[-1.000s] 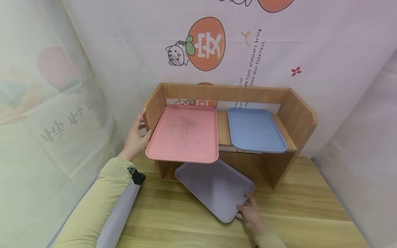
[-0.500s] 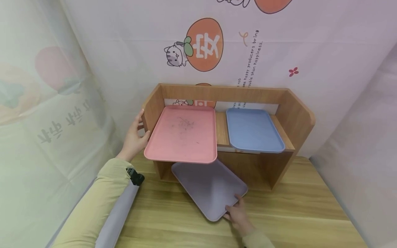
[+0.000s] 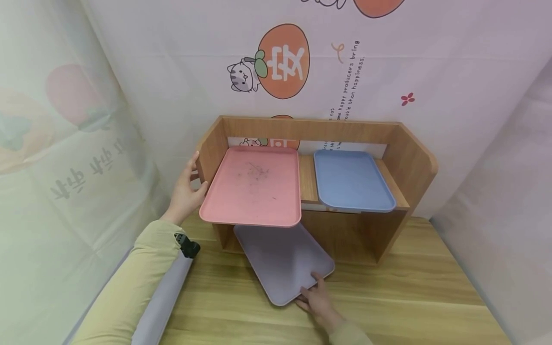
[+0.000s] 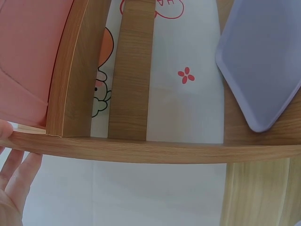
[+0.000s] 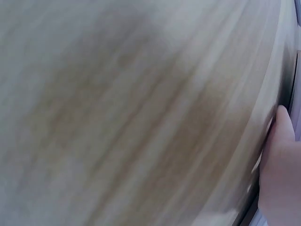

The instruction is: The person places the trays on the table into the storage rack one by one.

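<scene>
A small wooden desktop shelf [image 3: 310, 128] stands on the table. My left hand [image 3: 184, 194] grips its left side panel, thumb on the inner side and fingers outside, as the left wrist view also shows. A purple tray [image 3: 282, 263] lies slanted, its far part inside the lower compartment and partly hidden under the pink tray [image 3: 254, 194]. At the purple tray's near right edge, my right hand [image 3: 321, 304] pinches the rim. In the right wrist view only part of that hand [image 5: 280, 174] shows at the right edge.
The pink tray and a blue tray [image 3: 354, 182] rest on the upper shelf, both jutting past its front edge. A pale purple flat-sided object [image 3: 166, 302] lies beneath the left forearm. Printed cloth [image 3: 181, 72] hangs behind and at both sides of the wooden table [image 3: 414, 297].
My right hand has swung the purple tray's near end leftward, turning it straighter toward the shelf opening. My left hand keeps its grip on the side panel.
</scene>
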### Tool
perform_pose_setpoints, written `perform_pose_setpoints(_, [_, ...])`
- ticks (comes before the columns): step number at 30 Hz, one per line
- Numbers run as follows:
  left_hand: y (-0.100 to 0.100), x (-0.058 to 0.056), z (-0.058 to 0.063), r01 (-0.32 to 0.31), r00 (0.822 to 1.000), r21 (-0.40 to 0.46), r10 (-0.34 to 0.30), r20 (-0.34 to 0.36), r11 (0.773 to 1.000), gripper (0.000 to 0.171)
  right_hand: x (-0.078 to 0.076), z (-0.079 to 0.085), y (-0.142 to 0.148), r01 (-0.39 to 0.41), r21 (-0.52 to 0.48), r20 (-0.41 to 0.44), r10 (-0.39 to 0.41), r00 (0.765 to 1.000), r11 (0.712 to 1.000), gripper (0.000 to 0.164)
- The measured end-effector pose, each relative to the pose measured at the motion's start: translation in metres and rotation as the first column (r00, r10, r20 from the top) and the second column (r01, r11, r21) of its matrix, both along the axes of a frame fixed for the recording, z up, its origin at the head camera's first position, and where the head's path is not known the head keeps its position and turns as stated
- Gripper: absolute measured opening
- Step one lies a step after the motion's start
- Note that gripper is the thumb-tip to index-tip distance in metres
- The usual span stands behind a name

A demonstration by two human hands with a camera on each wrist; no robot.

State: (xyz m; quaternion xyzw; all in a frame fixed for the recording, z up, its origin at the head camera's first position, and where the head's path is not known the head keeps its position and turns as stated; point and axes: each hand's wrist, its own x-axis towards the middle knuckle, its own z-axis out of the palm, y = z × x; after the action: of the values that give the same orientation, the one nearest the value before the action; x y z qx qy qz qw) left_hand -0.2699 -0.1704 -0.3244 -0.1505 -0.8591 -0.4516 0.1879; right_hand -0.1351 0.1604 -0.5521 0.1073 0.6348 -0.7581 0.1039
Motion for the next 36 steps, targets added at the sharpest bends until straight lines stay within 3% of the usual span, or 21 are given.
perform_pose_setpoints(7, [0.001,0.001,0.0,0.002,1.0,0.001,-0.002,-0.001,1.0,0.083,0.007,0.008,0.003,-0.169,0.0,0.025,0.169,0.985,0.986,0.076])
perform_pose_setpoints(9, [0.001,0.001,0.0,0.003,1.0,0.0,-0.003,-0.005,1.0,0.083,0.007,0.01,0.006,-0.145,0.005,0.026,0.145,0.989,0.989,0.08])
perform_pose_setpoints(13, [0.002,0.0,-0.001,0.001,1.0,-0.002,-0.001,0.001,1.0,0.083,0.0,0.007,0.017,0.009,0.008,0.013,-0.009,1.0,1.0,0.089])
perform_pose_setpoints(17, [0.001,-0.003,-0.002,-0.007,1.0,-0.006,0.007,0.012,1.0,0.083,-0.011,0.006,0.036,0.11,0.012,-0.017,-0.11,0.994,0.994,0.086])
perform_pose_setpoints(29, [0.0,-0.003,-0.003,-0.004,1.0,-0.005,0.004,0.004,1.0,0.084,-0.027,0.001,0.064,0.023,0.0,-0.02,-0.023,1.0,1.0,0.069])
perform_pose_setpoints(36, [-0.001,-0.003,-0.002,-0.003,1.0,-0.006,0.003,0.003,1.0,0.084,-0.033,-0.002,0.065,0.041,-0.015,-0.009,-0.041,0.999,0.999,0.064])
